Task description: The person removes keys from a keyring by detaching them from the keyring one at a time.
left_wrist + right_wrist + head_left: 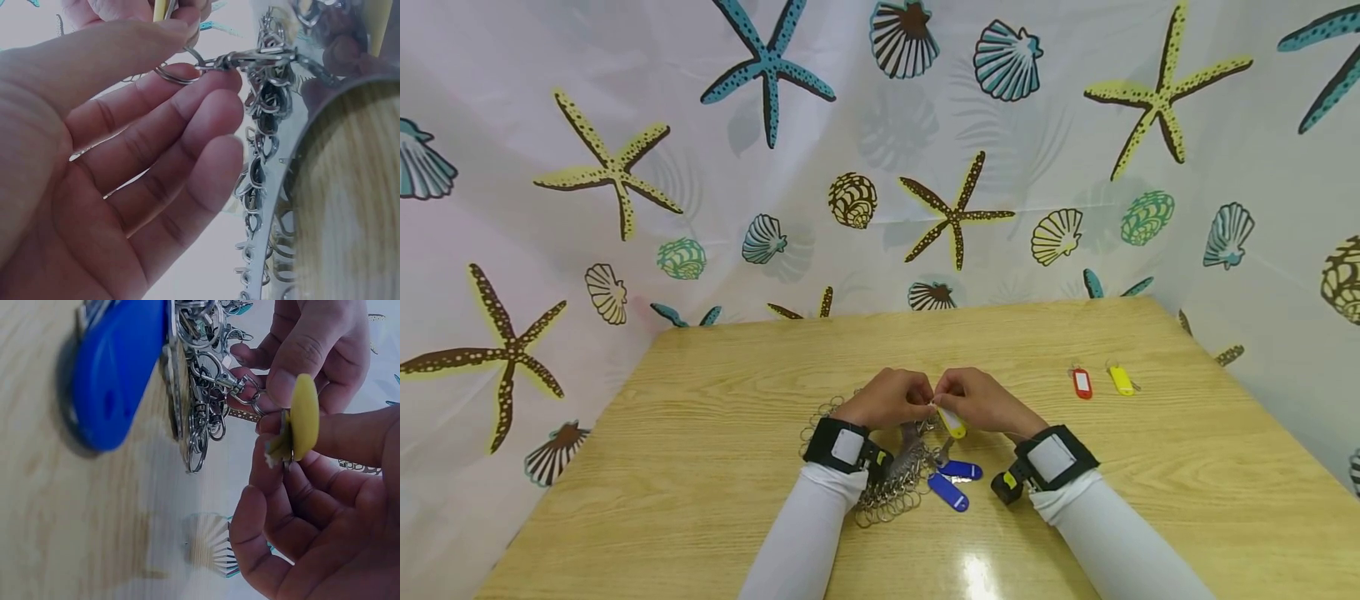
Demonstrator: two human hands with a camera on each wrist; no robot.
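Observation:
In the head view, my left hand (887, 400) and right hand (981, 402) meet over a shiny metal key holder (907, 458) edged with many rings and clasps. Between thumb and forefinger, my left hand pinches a small split ring (178, 77) joined to a swivel clasp (228, 380) on the holder. The other left fingers are loosely bent. My right hand pinches a yellow key tag (305, 419) close to that ring, a metal key partly hidden behind it. Whether the tag is joined to the ring, I cannot tell. Two blue key tags (949, 492) lie beside the holder.
To the right on the wooden table (715, 500) lie a red key tag (1082, 383) and another yellow key tag (1122, 380), each with a ring. A patterned curtain (865, 125) stands behind the table.

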